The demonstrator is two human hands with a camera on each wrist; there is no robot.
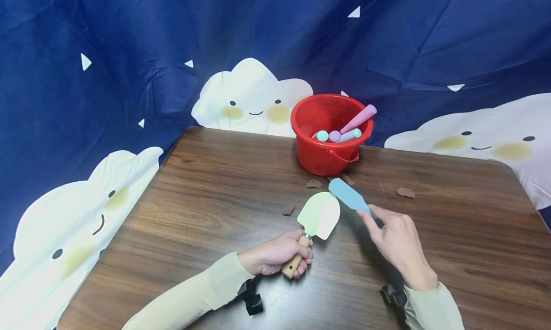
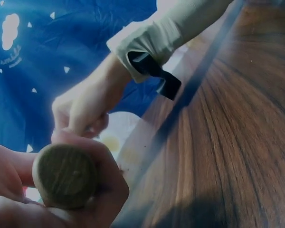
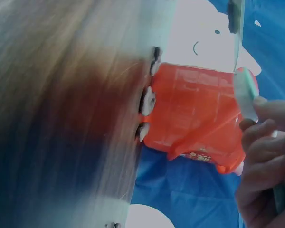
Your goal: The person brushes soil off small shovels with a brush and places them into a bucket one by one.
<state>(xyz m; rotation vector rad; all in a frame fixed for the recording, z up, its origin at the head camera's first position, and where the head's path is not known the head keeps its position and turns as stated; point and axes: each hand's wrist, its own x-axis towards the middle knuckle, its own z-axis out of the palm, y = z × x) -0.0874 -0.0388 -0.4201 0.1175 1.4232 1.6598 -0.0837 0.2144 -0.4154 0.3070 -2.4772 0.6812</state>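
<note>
My left hand (image 1: 275,254) grips the wooden handle of a small trowel (image 1: 316,215) with a pale green blade. In the left wrist view, the round end of its handle (image 2: 66,176) faces the camera. My right hand (image 1: 400,241) pinches a light-blue spatula (image 1: 349,196) with a flat, rounded blade; its rear part is hidden in the hand. The spatula's tip is close to the trowel blade's far edge; I cannot tell if they touch. Thin brown pieces lie around: one piece (image 1: 314,184) beyond the blade, another piece (image 1: 289,209) to its left.
A red bucket (image 1: 320,158) stands at the table's back edge, with several pastel-coloured tools (image 1: 359,118) inside. Two brown pieces lie by its base, and another brown piece (image 1: 405,192) lies to the right. Behind the wooden table (image 1: 193,215) hangs a blue curtain (image 1: 258,24) with clouds.
</note>
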